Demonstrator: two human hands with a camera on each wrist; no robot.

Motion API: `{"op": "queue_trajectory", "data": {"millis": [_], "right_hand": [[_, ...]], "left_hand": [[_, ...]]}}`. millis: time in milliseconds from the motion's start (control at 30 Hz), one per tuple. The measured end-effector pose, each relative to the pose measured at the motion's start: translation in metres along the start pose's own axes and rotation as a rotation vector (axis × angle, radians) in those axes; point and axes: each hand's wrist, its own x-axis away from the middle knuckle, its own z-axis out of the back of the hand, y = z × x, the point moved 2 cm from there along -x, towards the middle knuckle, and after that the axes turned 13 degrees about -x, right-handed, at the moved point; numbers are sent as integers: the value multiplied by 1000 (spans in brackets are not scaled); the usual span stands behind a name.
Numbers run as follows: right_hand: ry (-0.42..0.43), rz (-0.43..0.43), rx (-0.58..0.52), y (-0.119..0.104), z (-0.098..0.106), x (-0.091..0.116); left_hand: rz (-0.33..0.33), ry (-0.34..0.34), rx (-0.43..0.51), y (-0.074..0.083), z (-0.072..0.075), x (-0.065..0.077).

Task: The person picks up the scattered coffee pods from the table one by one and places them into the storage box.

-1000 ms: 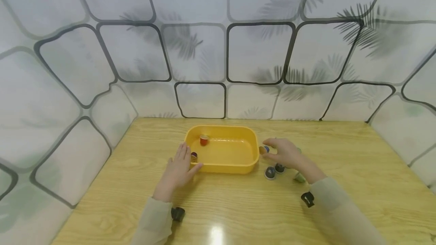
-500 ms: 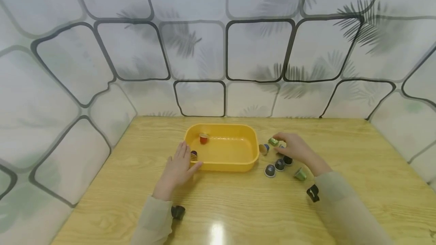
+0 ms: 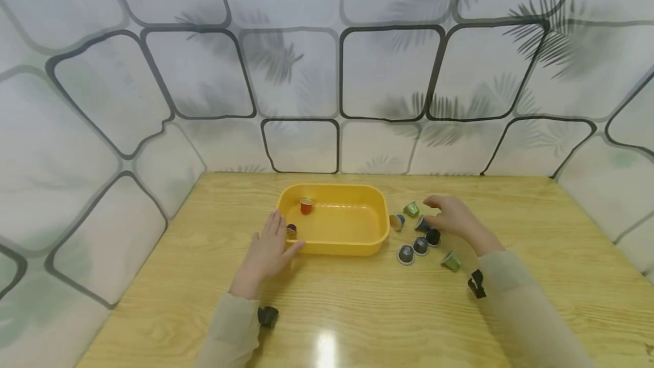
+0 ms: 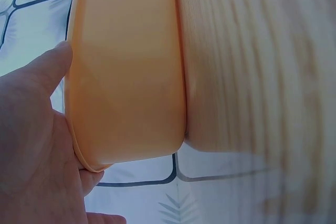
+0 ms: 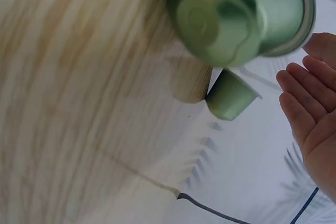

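Observation:
My left hand (image 3: 263,254) rests with straight fingers on the left front corner of a yellow tray (image 3: 332,250). In the left wrist view its thumb touches the tray's rim. A red coffee capsule (image 3: 306,206) and a purple-topped, gold one (image 3: 291,231) lie inside the tray. To the right, my right hand (image 3: 455,221) hovers over loose capsules, thumb and forefinger apart. Its thumb is nearest a dark blue capsule (image 3: 421,224), which it partly covers. In the right wrist view the fingers are loosely extended, with green capsules (image 5: 231,95) beside them.
Near the tray's right end lies a tan-and-blue capsule (image 3: 396,221), with a green one (image 3: 411,209) behind it. Black and dark grey capsules (image 3: 406,254) stand in front, and another green capsule (image 3: 451,261) lies on its side. A patterned wall (image 3: 378,146) borders the table (image 3: 357,305).
My right hand has moved right, away from the tan-and-blue capsule beside the tray, uncovering the green, dark blue and black capsules. My left hand has stayed on the tray.

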Motion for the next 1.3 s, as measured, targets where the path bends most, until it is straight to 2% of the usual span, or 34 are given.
{"op": "queue_trajectory", "data": {"millis": [433, 1300], "right_hand": [[-23, -18, 62, 18, 15, 10], [-63, -58, 45, 29, 7, 12]], "left_hand": [[0, -3, 1, -1, 1, -1], [7, -17, 8, 0, 0, 0]]}}
